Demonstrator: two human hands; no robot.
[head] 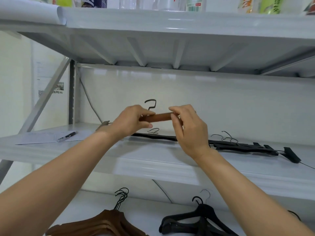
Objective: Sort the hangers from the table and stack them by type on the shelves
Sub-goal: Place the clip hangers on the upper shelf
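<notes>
A brown wooden clip hanger (160,117) with a black hook is held level above the middle shelf (153,155). My left hand (131,121) pinches its left part and my right hand (189,132) grips its right part. Under it on the shelf lies a black hanger (153,136) with a metal hook. A pile of black clip hangers (247,146) lies to the right on the same shelf. On the lower shelf sit a stack of brown wooden coat hangers (102,222) and a stack of black coat hangers (196,220).
A sheet of paper (42,137) with a pen (66,136) lies at the left of the middle shelf. The upper shelf (170,23) carries bottles and packets close overhead. A grey cable (88,101) runs down the back wall.
</notes>
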